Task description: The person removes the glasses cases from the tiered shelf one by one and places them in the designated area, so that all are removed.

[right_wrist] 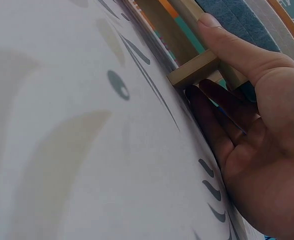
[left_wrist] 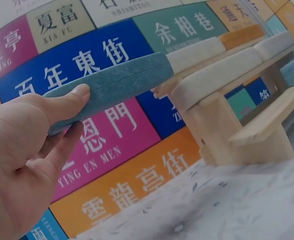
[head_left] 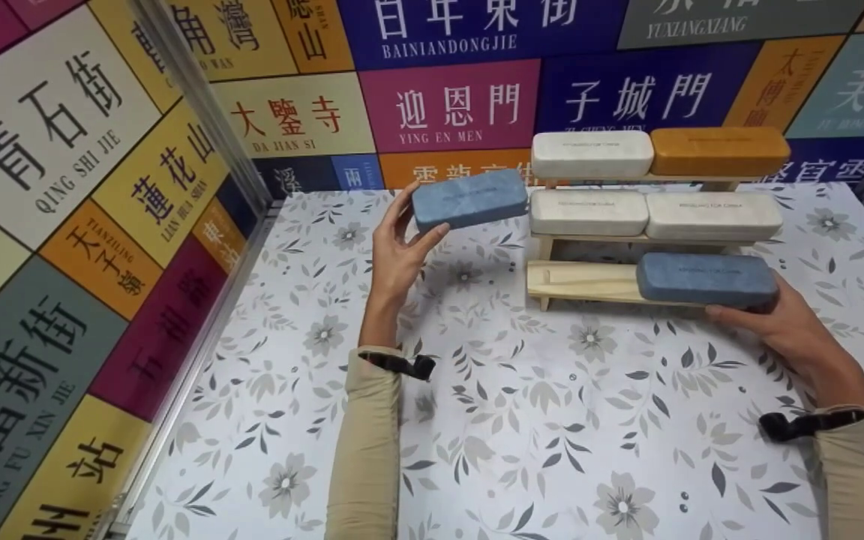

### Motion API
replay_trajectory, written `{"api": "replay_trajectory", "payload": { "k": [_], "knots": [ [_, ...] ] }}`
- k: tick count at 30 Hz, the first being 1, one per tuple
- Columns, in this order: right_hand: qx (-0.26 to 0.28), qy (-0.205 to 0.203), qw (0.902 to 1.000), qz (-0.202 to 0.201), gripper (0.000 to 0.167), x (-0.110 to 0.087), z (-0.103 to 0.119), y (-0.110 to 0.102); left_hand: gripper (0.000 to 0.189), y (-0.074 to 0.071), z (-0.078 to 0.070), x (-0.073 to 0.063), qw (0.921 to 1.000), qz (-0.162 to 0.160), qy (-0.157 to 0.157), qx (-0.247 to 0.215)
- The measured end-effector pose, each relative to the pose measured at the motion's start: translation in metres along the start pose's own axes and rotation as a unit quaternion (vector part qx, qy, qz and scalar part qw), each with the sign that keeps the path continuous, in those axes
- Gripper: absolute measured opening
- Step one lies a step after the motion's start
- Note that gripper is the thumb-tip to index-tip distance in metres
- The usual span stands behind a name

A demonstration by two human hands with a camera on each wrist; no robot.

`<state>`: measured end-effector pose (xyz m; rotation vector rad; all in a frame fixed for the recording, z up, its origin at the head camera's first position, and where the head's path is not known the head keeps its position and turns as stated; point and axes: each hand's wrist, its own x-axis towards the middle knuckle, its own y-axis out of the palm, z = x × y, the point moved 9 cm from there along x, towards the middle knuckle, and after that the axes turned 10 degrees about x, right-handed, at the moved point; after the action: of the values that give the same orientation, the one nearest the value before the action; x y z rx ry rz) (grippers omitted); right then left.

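My left hand (head_left: 400,251) pinches one end of a blue glasses case (head_left: 469,199), thumb along its near side and fingers round the back. The case is held up left of a stepped wooden rack (head_left: 582,281), its far end close to the white cases. In the left wrist view a thin seam runs along this case. My right hand (head_left: 784,319) grips the right end of the rack's lowest step, thumb along the front edge and fingers below the board, partly hidden. Another blue glasses case (head_left: 706,277) lies on that step beside the hand.
On the middle step sit two white glasses cases (head_left: 588,213). A white case (head_left: 592,154) and an orange case (head_left: 720,151) share the top step. The lowest step shows bare wood at its left. A flower-patterned cloth (head_left: 522,420) covers the table, with sign-printed walls (head_left: 447,105) behind and left.
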<state>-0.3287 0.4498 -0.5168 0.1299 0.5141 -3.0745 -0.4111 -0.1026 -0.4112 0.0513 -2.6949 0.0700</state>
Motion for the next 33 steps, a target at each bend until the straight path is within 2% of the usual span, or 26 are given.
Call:
{"api": "replay_trajectory", "payload": {
  "k": [8, 15, 20, 24, 29, 33],
  "knots": [
    [0.000, 0.009, 1.0000, -0.002, 0.093, 0.000, 0.001, -0.003, 0.075, 0.000, 0.044, -0.003, 0.9984, -0.019, -0.053, -0.006],
    [-0.001, 0.009, 1.0000, -0.003, 0.092, 0.000, 0.003, -0.005, 0.075, 0.014, 0.063, -0.003, 0.9973, -0.011, -0.066, 0.028],
    [-0.001, 0.023, 0.9997, -0.003, 0.096, -0.003, -0.001, -0.003, 0.075, 0.023, 0.081, -0.002, 0.9944, -0.004, -0.091, 0.053],
    [0.007, 0.005, 0.9999, -0.007, 0.088, -0.003, 0.000, -0.001, 0.074, 0.026, 0.090, 0.002, 0.9918, 0.003, -0.105, 0.073],
    [0.017, -0.013, 0.9997, -0.011, 0.076, -0.003, 0.002, -0.001, 0.074, 0.027, 0.098, 0.008, 0.9902, 0.015, -0.118, 0.073],
    [0.020, -0.009, 0.9997, -0.008, 0.079, -0.003, 0.002, 0.000, 0.076, 0.028, 0.099, 0.012, 0.9828, 0.029, -0.137, 0.121]
  ]
}}
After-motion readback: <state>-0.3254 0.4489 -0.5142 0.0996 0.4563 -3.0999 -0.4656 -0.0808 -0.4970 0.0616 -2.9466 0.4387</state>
